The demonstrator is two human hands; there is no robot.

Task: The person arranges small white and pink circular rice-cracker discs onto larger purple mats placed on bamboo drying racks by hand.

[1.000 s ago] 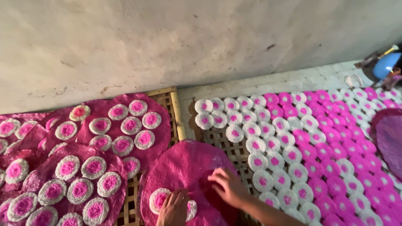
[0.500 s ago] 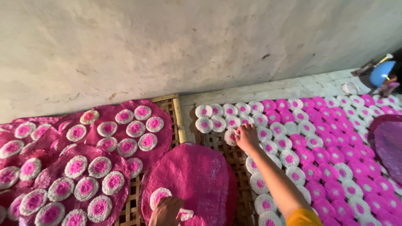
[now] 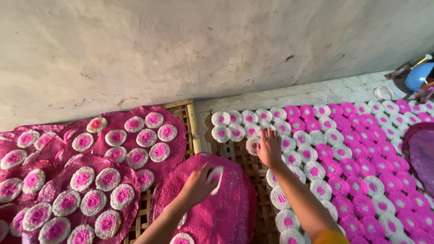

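The left hand (image 3: 199, 183) has its grip closed on a small white-and-pink disc (image 3: 216, 174), held just above the near pink round mat (image 3: 226, 203). The right hand (image 3: 269, 147) lies farther and to the right, fingers spread flat on a disc (image 3: 253, 144) at the left edge of the rows on the bamboo rack (image 3: 235, 151) (whether it pinches that disc I cannot tell). Bare slats show between mat and rows; the wall (image 3: 203, 45) closes the far side.

The single head view looks steeply down, close over bamboo racks (image 3: 192, 118), facing a plaster wall (image 3: 181, 45).
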